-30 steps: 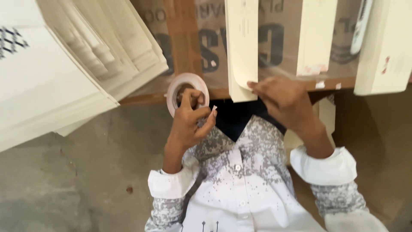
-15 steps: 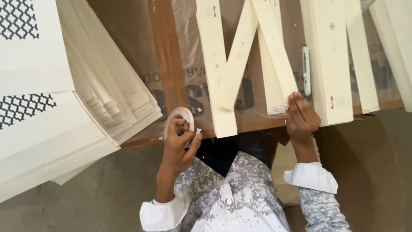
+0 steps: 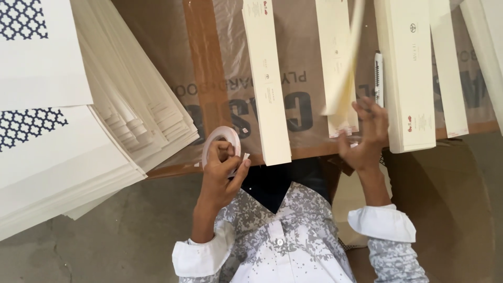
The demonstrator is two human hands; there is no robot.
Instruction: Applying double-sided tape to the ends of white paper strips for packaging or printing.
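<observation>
1. at the near edge of the brown board (image 3: 209,94), your left hand (image 3: 222,175) pinches the tape roll (image 3: 222,148), fingers curled through its ring.
2. further right along that edge, your right hand (image 3: 365,139) is spread open, just beside a lifted, blurred cream strip (image 3: 343,78).
3. left of the board lies a stack of cream sheets (image 3: 131,105).

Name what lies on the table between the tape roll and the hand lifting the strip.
In the head view, one long cream card strip lies flat between the tape roll in the left hand and the right hand.
</observation>
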